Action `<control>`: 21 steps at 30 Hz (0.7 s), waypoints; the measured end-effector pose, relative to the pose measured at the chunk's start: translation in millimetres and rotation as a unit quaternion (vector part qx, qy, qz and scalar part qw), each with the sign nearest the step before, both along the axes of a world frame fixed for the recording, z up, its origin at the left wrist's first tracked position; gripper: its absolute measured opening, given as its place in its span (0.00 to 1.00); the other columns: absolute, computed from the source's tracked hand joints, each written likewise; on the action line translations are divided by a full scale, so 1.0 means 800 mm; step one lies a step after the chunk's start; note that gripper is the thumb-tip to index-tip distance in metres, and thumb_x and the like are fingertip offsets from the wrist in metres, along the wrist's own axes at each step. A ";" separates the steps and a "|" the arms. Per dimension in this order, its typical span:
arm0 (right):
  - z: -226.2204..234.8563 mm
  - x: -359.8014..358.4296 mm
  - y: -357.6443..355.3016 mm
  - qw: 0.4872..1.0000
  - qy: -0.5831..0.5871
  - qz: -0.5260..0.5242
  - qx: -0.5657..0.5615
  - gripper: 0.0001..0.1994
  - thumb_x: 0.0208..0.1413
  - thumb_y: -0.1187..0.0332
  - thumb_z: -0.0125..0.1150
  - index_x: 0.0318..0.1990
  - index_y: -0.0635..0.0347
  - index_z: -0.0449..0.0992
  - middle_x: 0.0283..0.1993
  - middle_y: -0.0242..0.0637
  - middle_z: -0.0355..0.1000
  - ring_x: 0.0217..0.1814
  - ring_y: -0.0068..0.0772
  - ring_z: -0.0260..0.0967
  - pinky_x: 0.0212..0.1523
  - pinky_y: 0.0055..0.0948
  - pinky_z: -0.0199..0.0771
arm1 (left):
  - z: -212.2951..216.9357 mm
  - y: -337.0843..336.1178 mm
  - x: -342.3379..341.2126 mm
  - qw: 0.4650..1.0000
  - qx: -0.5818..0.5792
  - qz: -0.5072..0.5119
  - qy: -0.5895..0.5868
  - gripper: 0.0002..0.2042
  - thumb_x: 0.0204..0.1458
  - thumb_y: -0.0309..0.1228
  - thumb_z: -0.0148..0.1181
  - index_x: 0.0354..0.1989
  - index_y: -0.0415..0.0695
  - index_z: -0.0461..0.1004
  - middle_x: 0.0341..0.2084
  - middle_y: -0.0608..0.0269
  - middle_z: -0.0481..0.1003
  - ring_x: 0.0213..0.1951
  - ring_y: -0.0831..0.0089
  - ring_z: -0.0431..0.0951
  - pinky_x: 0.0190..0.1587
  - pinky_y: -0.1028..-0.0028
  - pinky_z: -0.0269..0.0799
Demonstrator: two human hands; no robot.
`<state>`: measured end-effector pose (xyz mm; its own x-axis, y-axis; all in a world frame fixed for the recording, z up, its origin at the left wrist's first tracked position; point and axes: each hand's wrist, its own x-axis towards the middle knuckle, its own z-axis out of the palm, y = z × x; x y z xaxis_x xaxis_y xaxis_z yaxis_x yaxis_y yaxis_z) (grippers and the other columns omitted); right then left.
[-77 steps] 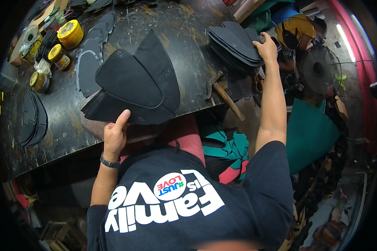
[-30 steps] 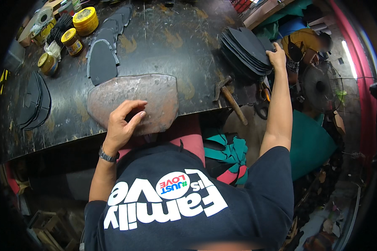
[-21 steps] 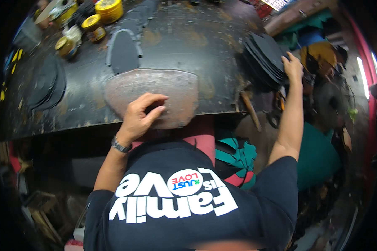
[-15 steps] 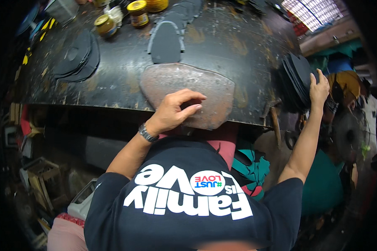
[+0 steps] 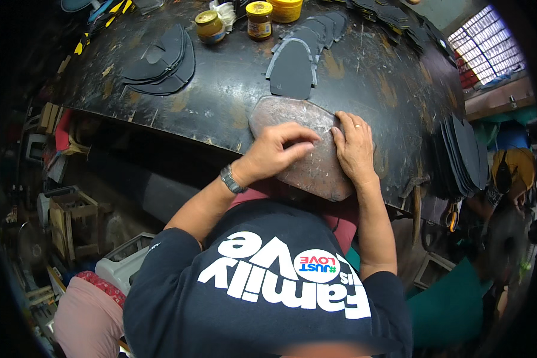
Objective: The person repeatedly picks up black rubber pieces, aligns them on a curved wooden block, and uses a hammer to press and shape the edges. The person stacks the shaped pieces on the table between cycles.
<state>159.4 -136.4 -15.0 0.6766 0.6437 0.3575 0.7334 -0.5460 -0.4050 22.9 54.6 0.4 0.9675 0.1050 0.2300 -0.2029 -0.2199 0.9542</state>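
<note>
- Left hand resting on top of the brown scuffed sheet, fingers bent and spread, tips pressing down, not gripping anything.
- Right hand flat on the right part of the same sheet, fingers straight and close together, ring on one finger; also just pressing, nothing clamped.
- Sheet lying flat at the near edge of the dark worktable, its near corner sticking out past the edge over the lap.
- Wristwatch on the left wrist.
- Just beyond the sheet: a row of dark shoe-shaped cut pieces, overlapping, running off toward the far side.
- Far left on the table: another stack of dark curved pieces.
- Two small jars with yellow lids at the far edge.
- Thick pile of dark pieces off to the right, well apart from both hands.
</note>
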 end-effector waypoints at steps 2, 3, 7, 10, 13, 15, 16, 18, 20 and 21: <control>-0.004 -0.002 0.000 1.000 -0.015 -0.002 0.002 0.19 0.62 0.65 0.63 0.59 0.59 0.75 0.57 0.49 0.74 0.64 0.52 0.67 0.67 0.47 0.63 | -0.002 0.033 0.012 0.996 0.043 0.072 -0.017 0.11 0.58 0.25 0.66 0.49 0.39 0.82 0.43 0.59 0.82 0.47 0.72 0.80 0.52 0.72 0.75; -0.005 -0.002 -0.001 1.000 -0.013 -0.013 0.000 0.19 0.62 0.66 0.63 0.59 0.59 0.75 0.57 0.49 0.74 0.64 0.52 0.68 0.67 0.47 0.63 | -0.004 0.051 0.020 0.991 0.068 0.108 -0.036 0.12 0.57 0.26 0.67 0.50 0.40 0.82 0.44 0.59 0.81 0.47 0.72 0.80 0.52 0.71 0.75; -0.007 -0.001 -0.004 1.000 -0.014 -0.009 0.013 0.19 0.61 0.65 0.64 0.59 0.59 0.75 0.57 0.47 0.74 0.63 0.51 0.68 0.67 0.46 0.64 | -0.020 0.113 0.078 0.964 0.152 0.215 0.021 0.23 0.53 0.41 0.74 0.54 0.42 0.81 0.54 0.49 0.75 0.53 0.57 0.78 0.56 0.64 0.75; -0.007 -0.001 -0.003 1.000 -0.010 -0.009 0.018 0.19 0.60 0.65 0.65 0.58 0.58 0.76 0.57 0.46 0.75 0.63 0.51 0.69 0.66 0.46 0.65 | -0.034 0.141 0.131 0.925 0.278 0.256 0.045 0.35 0.52 0.51 0.72 0.63 0.41 0.74 0.62 0.45 0.70 0.63 0.51 0.70 0.64 0.58 0.67; -0.006 -0.001 -0.003 1.000 -0.006 -0.013 0.019 0.19 0.60 0.64 0.65 0.58 0.58 0.76 0.56 0.46 0.75 0.63 0.51 0.69 0.66 0.46 0.65 | -0.048 0.152 0.169 0.884 0.357 0.287 0.091 0.40 0.52 0.56 0.69 0.67 0.41 0.70 0.66 0.46 0.67 0.68 0.49 0.65 0.70 0.55 0.59; -0.005 -0.002 -0.003 1.000 -0.010 -0.013 0.023 0.19 0.60 0.64 0.65 0.57 0.59 0.76 0.56 0.46 0.75 0.62 0.51 0.69 0.66 0.46 0.66 | -0.058 0.155 0.184 0.872 0.385 0.289 0.085 0.42 0.52 0.59 0.68 0.69 0.42 0.67 0.67 0.48 0.67 0.69 0.50 0.63 0.71 0.53 0.55; -0.006 -0.002 -0.003 1.000 -0.007 -0.016 0.023 0.19 0.60 0.64 0.65 0.57 0.58 0.76 0.56 0.46 0.75 0.63 0.51 0.69 0.65 0.47 0.66 | -0.063 0.155 0.189 0.875 0.385 0.286 0.070 0.42 0.52 0.59 0.67 0.69 0.43 0.67 0.67 0.49 0.67 0.69 0.50 0.63 0.71 0.53 0.54; -0.006 -0.001 -0.004 1.000 0.000 -0.017 0.023 0.19 0.60 0.64 0.65 0.57 0.58 0.76 0.57 0.46 0.75 0.63 0.50 0.69 0.65 0.47 0.66 | -0.071 0.156 0.194 0.878 0.385 0.281 0.048 0.41 0.52 0.58 0.67 0.69 0.43 0.68 0.68 0.52 0.67 0.69 0.52 0.63 0.71 0.53 0.53; -0.007 -0.001 -0.004 1.000 0.003 -0.019 0.017 0.19 0.60 0.64 0.65 0.57 0.57 0.77 0.57 0.46 0.75 0.63 0.51 0.69 0.66 0.47 0.65 | -0.077 0.154 0.193 0.875 0.389 0.288 0.021 0.40 0.52 0.58 0.67 0.68 0.44 0.68 0.67 0.52 0.68 0.69 0.52 0.63 0.70 0.53 0.54; -0.007 -0.001 -0.004 1.000 0.000 -0.016 0.019 0.19 0.60 0.64 0.65 0.57 0.57 0.77 0.57 0.46 0.75 0.63 0.51 0.69 0.66 0.47 0.65 | -0.078 0.153 0.192 0.871 0.394 0.293 0.017 0.40 0.53 0.58 0.67 0.68 0.44 0.68 0.66 0.53 0.69 0.69 0.53 0.63 0.70 0.53 0.54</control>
<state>158.5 -139.6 -20.2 0.6962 0.6078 0.3819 0.7162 -0.5529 -0.4258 176.9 177.2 -62.4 0.8084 0.4064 0.4258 0.1906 -0.8651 0.4639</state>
